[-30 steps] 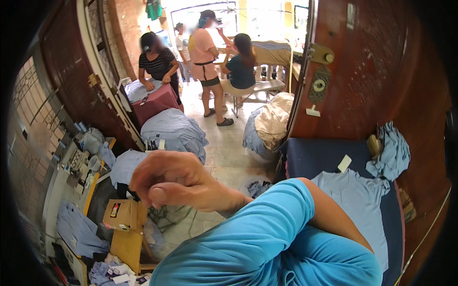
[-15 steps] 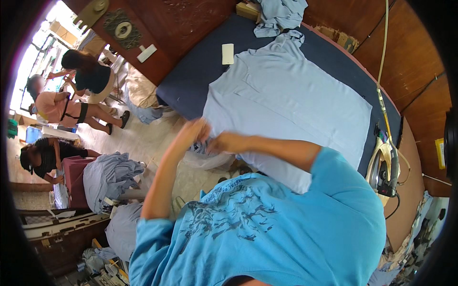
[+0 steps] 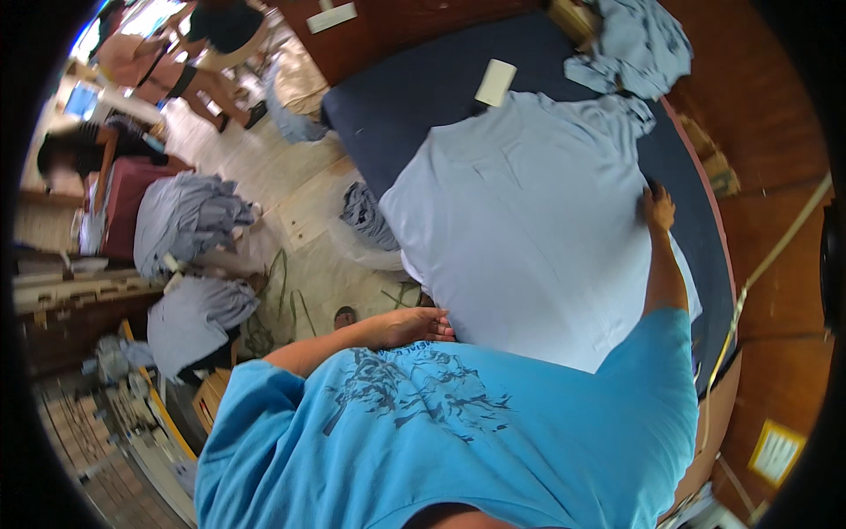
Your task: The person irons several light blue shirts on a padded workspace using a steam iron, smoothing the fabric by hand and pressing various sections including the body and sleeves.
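A light blue shirt [image 3: 538, 229] lies spread over a dark blue padded table [image 3: 397, 123], its near end reaching my body. My right hand [image 3: 657, 210] is at the shirt's right edge, fingers bent over the cloth; the fingertips are partly hidden. Close to my waist, my left hand [image 3: 419, 326] has its fingers stretched out beside the shirt's near left edge. Nothing shows in that hand, and whether the fingertips touch the cloth is unclear. A small whitish card [image 3: 496, 83] rests just beyond the shirt.
Crumpled blue garments [image 3: 643, 48] lie at the table's far end beside a cardboard box [image 3: 573, 19]. A clear bag [image 3: 366, 225] of dark cloth sits on the floor. Garment piles [image 3: 189, 220] stand at left, with several people beyond. A pale hose [image 3: 775, 247] hangs at right.
My hands, close together before, have moved apart: the right to the shirt's right edge, the left back toward my waist. The view has shifted, and the iron at right is out of sight.
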A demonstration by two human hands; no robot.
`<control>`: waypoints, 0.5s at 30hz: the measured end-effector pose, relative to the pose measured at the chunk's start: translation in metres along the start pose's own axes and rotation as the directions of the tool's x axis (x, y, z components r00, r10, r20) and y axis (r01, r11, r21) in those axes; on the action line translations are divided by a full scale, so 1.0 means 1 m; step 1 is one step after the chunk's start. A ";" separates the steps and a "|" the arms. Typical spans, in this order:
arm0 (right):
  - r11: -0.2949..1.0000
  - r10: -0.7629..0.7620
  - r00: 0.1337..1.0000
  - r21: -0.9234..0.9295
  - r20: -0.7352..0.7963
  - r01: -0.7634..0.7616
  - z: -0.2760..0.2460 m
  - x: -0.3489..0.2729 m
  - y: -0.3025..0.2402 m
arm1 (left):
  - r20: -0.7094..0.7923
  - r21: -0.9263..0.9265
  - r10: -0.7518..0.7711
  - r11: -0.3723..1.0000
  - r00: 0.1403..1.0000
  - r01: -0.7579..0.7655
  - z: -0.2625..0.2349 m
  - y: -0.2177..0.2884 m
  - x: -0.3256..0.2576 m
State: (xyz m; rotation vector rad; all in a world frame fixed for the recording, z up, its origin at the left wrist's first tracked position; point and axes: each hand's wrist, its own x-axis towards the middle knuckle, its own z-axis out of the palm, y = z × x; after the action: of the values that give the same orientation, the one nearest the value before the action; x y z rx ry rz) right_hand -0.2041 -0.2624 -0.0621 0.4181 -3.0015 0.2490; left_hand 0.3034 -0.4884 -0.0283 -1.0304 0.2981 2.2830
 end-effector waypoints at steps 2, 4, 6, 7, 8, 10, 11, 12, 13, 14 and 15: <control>0.992 -0.076 0.995 0.107 0.070 0.068 0.001 0.020 0.017 | 0.137 -0.183 -0.041 0.981 0.990 0.066 -0.018 -0.001 0.013; 0.971 -0.156 0.985 0.193 0.079 0.138 0.012 0.041 0.042 | 0.158 -0.241 -0.034 0.968 0.987 0.072 -0.032 0.003 0.028; 0.943 -0.238 0.970 0.251 0.055 0.217 0.013 0.041 0.042 | -0.036 -0.037 0.126 0.991 0.991 -0.127 -0.013 0.003 0.012; 0.937 -0.241 0.969 0.273 0.060 0.216 0.010 0.040 0.041 | -0.164 -0.003 0.152 0.988 0.975 -0.155 -0.004 0.004 0.009; 0.932 -0.241 0.968 0.293 0.065 0.212 0.008 0.037 0.041 | -0.103 0.005 0.171 0.985 0.980 -0.172 -0.006 0.005 0.008; 0.897 -0.286 0.954 0.376 0.093 0.233 -0.006 0.032 0.026 | 0.023 0.017 0.203 0.979 0.979 -0.204 -0.014 0.003 0.009; 0.861 -0.335 0.935 0.441 0.119 0.252 -0.017 0.026 0.014 | -0.032 0.007 0.200 0.980 0.979 -0.200 -0.019 0.001 0.015; 0.827 -0.371 0.918 0.500 0.138 0.259 -0.035 0.019 0.006 | -0.055 0.069 0.225 0.973 0.973 -0.222 -0.025 0.002 0.019; 0.815 -0.365 0.917 0.532 0.163 0.230 -0.053 0.019 -0.008 | -0.076 0.126 0.255 0.961 0.964 -0.245 -0.032 0.003 0.022; 0.806 -0.347 0.921 0.558 0.179 0.195 -0.072 0.022 -0.019 | -0.052 0.128 0.293 0.950 0.955 -0.284 -0.041 0.006 0.025; 0.687 -0.337 0.930 0.714 0.147 0.136 -0.090 0.024 -0.024 | 0.044 0.127 0.426 0.895 0.904 -0.428 -0.064 0.007 0.042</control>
State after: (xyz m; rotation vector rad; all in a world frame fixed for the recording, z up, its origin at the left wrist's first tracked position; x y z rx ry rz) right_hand -0.2134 -0.2756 0.0328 0.9684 -2.9252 1.4310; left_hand 0.3160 -0.5033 -0.1026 -0.9483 0.7259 2.6119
